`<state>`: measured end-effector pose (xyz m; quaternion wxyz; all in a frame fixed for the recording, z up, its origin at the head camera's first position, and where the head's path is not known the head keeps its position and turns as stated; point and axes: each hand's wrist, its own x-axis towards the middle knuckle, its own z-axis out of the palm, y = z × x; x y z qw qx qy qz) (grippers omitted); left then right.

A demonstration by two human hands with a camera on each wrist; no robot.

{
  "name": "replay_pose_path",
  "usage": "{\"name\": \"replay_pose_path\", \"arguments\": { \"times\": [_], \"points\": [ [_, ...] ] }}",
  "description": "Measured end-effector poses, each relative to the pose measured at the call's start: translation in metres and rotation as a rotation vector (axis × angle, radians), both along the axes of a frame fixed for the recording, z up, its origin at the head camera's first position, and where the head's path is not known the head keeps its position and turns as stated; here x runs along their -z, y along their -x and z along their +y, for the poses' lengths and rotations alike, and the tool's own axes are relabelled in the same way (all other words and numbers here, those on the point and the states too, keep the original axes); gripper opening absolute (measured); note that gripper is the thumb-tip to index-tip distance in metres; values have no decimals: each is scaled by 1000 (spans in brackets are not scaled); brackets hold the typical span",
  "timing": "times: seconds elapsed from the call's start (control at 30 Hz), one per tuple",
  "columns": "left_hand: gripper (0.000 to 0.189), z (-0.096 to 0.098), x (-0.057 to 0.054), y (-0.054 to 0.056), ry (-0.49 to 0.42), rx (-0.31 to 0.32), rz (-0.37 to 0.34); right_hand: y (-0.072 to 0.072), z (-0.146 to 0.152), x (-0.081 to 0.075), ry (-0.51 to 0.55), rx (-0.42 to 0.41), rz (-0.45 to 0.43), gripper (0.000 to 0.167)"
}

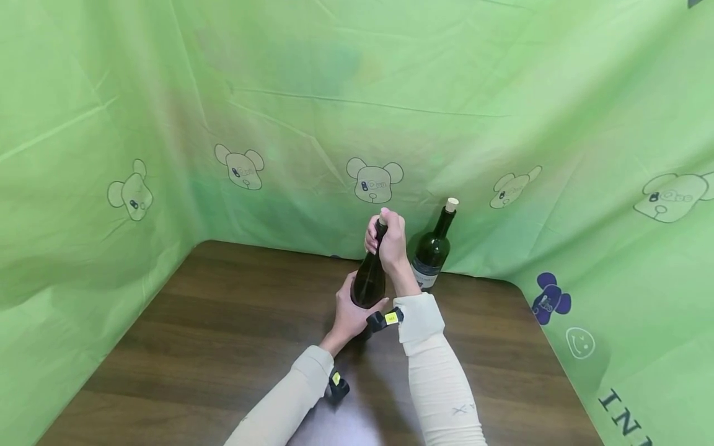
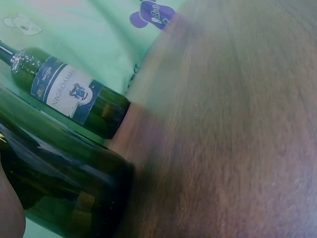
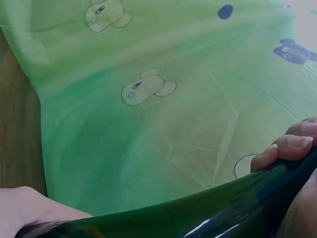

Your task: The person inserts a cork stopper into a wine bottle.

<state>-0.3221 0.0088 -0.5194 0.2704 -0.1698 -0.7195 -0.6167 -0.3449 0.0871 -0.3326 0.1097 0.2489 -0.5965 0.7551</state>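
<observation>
A dark green wine bottle (image 1: 368, 284) stands slightly tilted in the head view, with both hands on it. Low on its body, my left hand (image 1: 349, 314) grips it, thumb and fingers spread around the glass. My right hand (image 1: 393, 243) curls around the neck, its thumb up at the pale cork (image 1: 382, 219) in the mouth. The right wrist view shows the fingers (image 3: 292, 146) bent over the neck of the bottle (image 3: 198, 218). In the left wrist view, the lower body of this bottle (image 2: 84, 183) is close to the camera, its base at the tabletop.
A second green wine bottle (image 1: 432, 249), labelled and topped by a cork (image 1: 452, 204), stands upright to the right near the table's back edge. The brown wooden table (image 1: 223, 322) is bordered by green cloth (image 1: 301, 204) printed with bear heads, behind and at both sides.
</observation>
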Motion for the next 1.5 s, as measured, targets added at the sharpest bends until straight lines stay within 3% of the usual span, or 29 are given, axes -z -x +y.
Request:
{"name": "replay_pose_path", "arguments": {
  "times": [0.13,0.43,0.7,0.87,1.07,1.33,1.5],
  "points": [
    [68,0,1,2,-4,-9,7,1,-1,1,2,13,1,51],
    [62,-4,-26,-22,-9,12,48,-3,0,7,-34,50,25,59],
    [70,-1,-1,-1,-18,-6,-6,0,-2,1,-18,25,-9,51],
    [68,-2,4,3,-30,8,5,0,-2,2,5,1,-23,51],
    [67,-2,4,2,-16,-2,20,-1,-2,4,9,-32,-66,59],
    [69,-2,5,5,-13,0,0,-1,-5,-2,34,23,-84,55],
    [67,-4,-17,-13,-18,6,9,-1,-4,4,13,38,-41,56]
  ]
}}
